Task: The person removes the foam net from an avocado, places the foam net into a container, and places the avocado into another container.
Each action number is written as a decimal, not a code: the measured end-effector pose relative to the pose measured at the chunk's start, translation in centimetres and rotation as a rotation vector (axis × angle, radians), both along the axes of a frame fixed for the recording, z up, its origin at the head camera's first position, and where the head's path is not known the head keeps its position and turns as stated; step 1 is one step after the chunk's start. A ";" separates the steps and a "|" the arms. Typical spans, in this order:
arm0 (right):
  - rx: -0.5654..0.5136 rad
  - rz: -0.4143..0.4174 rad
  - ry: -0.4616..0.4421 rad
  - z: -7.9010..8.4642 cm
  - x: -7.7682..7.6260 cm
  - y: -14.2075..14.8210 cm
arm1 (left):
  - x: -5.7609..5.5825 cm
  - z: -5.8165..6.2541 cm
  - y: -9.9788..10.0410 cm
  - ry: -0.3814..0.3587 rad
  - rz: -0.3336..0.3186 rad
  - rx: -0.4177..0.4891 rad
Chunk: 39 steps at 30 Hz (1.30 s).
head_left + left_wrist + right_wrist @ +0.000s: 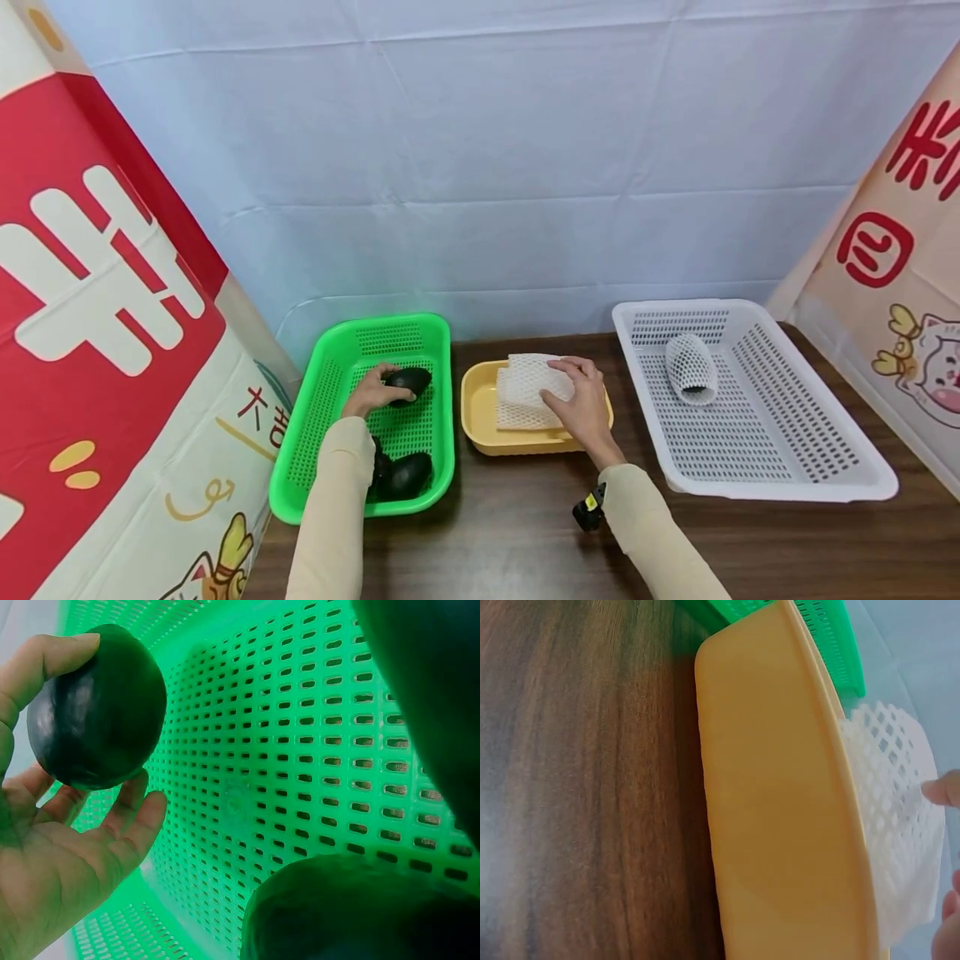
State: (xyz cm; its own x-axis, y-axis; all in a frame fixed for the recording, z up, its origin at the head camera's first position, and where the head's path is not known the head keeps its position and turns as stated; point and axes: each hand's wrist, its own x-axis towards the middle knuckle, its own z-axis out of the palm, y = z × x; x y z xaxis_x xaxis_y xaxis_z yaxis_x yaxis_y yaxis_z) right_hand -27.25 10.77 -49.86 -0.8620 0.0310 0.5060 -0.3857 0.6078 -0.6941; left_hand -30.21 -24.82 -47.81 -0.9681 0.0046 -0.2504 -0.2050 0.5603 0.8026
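In the head view my left hand (371,392) grips a dark, smooth, egg-shaped fruit (409,382) over the green basket (442,350). The left wrist view shows the thumb on top of this dark fruit (97,712) and the fingers curled beneath. More dark fruits (407,477) lie at the basket's near end, partly hidden by my sleeve. My right hand (587,408) holds a white foam net sleeve (534,375) between thumb and fingers, over the yellow tray (477,408). In the right wrist view, the thumb touches the foam net sleeve (896,802), which rises above the tray's rim.
A white basket (757,492) stands to the right, with a rounded foam net sleeve (691,369) inside. More flat foam netting (517,417) lies in the yellow tray. Behind the brown wooden table (487,533) hangs a pale cloth (495,167); printed cloths flank both sides.
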 end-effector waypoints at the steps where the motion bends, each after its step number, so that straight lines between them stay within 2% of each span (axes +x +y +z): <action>1: 0.001 0.028 -0.002 0.1 -0.1 -0.1 | 0.0 0.0 0.0 -0.002 -0.002 0.008; 4: 0.006 0.094 -0.071 0.3 -0.3 -0.3 | 0.0 -0.3 0.1 -0.010 -0.006 0.026; 7: 0.030 0.124 -0.187 0.1 -0.5 -0.4 | 0.1 -0.6 0.2 -0.016 -0.023 0.006; 11: 0.095 0.139 -0.322 -0.6 -0.7 -0.4 | 0.4 -1.0 0.5 -0.021 -0.032 -0.031; 16: 0.124 0.144 -0.420 -1.4 -1.0 -0.3 | 0.7 -1.2 0.3 -0.015 -0.041 -0.025; 20: 0.126 0.177 -0.477 -1.7 -1.4 -0.4 | 0.8 -1.2 -0.3 -0.043 -0.052 0.019; 23: 0.154 0.195 -0.507 -1.8 -1.8 -0.6 | 0.9 -1.2 -0.4 -0.067 -0.035 0.064; 30: 0.254 0.171 -0.534 -2.1 -2.2 -0.7 | 0.9 -1.4 -0.5 -0.107 -0.012 0.163; 35: 0.252 0.166 -0.579 -2.2 -2.2 -0.8 | 0.6 -1.8 -1.0 -0.155 -0.002 0.229; 39: 0.244 0.157 -0.601 -2.3 -2.2 -0.7 | 0.5 -1.6 -0.8 -0.175 -0.022 0.239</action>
State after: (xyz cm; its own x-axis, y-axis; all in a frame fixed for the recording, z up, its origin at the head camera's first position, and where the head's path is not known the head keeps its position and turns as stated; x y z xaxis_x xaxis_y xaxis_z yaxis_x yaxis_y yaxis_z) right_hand -29.49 10.04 -52.12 -0.9811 -0.1727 -0.0871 -0.0717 0.7428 -0.6657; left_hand -29.75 -25.66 -49.40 -0.9093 0.1039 -0.4030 -0.3420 0.3652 0.8658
